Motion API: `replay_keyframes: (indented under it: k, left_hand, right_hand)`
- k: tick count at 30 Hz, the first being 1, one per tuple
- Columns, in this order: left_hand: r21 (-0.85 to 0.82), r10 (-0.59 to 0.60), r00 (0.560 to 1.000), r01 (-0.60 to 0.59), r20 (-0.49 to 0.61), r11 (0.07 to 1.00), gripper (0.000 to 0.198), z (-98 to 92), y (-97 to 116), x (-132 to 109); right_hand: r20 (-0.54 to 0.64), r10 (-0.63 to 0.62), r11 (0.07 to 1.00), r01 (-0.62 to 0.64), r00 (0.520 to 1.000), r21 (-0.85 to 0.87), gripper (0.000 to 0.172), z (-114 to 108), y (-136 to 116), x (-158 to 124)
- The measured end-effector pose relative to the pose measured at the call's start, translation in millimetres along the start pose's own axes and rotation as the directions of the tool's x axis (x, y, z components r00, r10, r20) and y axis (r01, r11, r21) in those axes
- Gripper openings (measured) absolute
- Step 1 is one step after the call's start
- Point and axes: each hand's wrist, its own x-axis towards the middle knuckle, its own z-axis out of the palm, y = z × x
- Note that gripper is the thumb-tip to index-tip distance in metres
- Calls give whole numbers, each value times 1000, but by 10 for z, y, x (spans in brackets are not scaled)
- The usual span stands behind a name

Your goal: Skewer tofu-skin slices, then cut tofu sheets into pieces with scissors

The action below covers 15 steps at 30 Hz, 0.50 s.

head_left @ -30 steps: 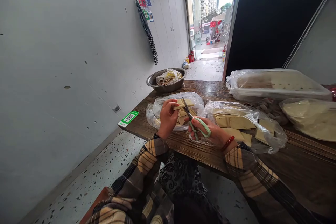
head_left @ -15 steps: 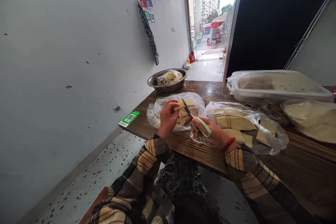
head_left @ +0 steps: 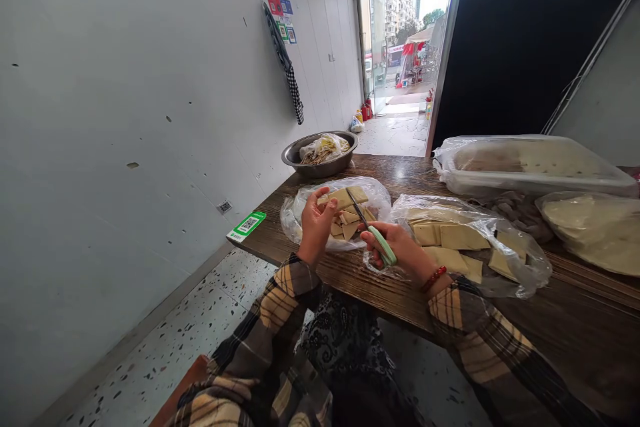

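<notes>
My right hand (head_left: 393, 243) is wrapped round the green handles of a pair of scissors (head_left: 383, 247). The dark blades point up and to the left, over a pile of pale yellow tofu-sheet pieces (head_left: 350, 230) in a clear plastic bag (head_left: 295, 217). Left of the blades, my left hand (head_left: 317, 220) has its thumb and fingers apart. A rectangular piece of tofu sheet (head_left: 350, 197) shows just beyond its fingertips, and no grip on it is visible. To the right, larger tofu sheets (head_left: 463, 237) lie in a second clear bag (head_left: 535, 270).
A metal basin (head_left: 320, 169) with skewers and a plastic bag stands at the far left of the wooden table (head_left: 400, 173). At the right are a plastic-wrapped white tray (head_left: 540, 180), a bag of round pale sheets (head_left: 595, 227) and thin sticks (head_left: 585, 275). A green code card (head_left: 247, 225) lies at the left corner.
My left thumb and fingers have parted from the tofu-sheet piece they pinched. The scissors have turned in my right hand, so their handles now show nearly edge-on.
</notes>
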Motion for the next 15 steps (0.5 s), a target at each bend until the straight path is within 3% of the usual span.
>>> replay_keyframes:
  k: [3, 6, 15]
  left_hand:
    - [-56, -190, 982, 190, 2, 980, 42, -32, 8, 28]
    - [-91, -303, 951, 307, 55, 947, 44, -82, -9, 48]
    - [-88, -263, 960, 272, 98, 958, 39, -70, -13, 3]
  right_hand:
    - [7, -8, 995, 8, 1000, -104, 52, -2, 2, 4]
    - [15, -4, 992, 6, 1000, -130, 53, -3, 63, 25]
    - [56, -29, 997, 33, 998, -71, 56, -6, 98, 23]
